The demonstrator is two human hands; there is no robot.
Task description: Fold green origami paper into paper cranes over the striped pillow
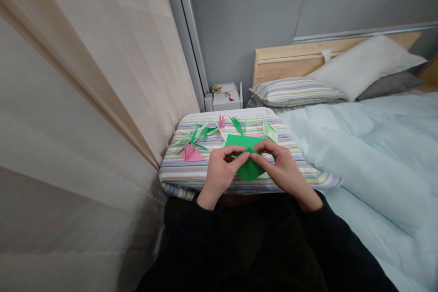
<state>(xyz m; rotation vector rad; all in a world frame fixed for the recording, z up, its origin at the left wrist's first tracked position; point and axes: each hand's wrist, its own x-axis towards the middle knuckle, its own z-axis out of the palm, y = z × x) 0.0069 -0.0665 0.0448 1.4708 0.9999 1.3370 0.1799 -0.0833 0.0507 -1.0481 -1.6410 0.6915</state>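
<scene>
And here's the room: down the whole left of the frame hangs a pale beige curtain [82, 100], meeting a white metal frame [188, 32] at upper centre. Behind that, a flat grey wall [242, 23] with a metal rail [362, 32] running along it at upper right. Over to the right, a pine headboard [290, 59], a plump white pillow [366, 68], a striped pillow [296, 92] and a grey pillow [390, 86], with a pale blue duvet [369, 155] rolling down the right side! Tucked into the far corner, a small white box [226, 98]. The light's soft and even.

Paper cranes [195, 138] crowd the striped cushion [178, 174]; a curtain [85, 100] blocks leftward.
</scene>
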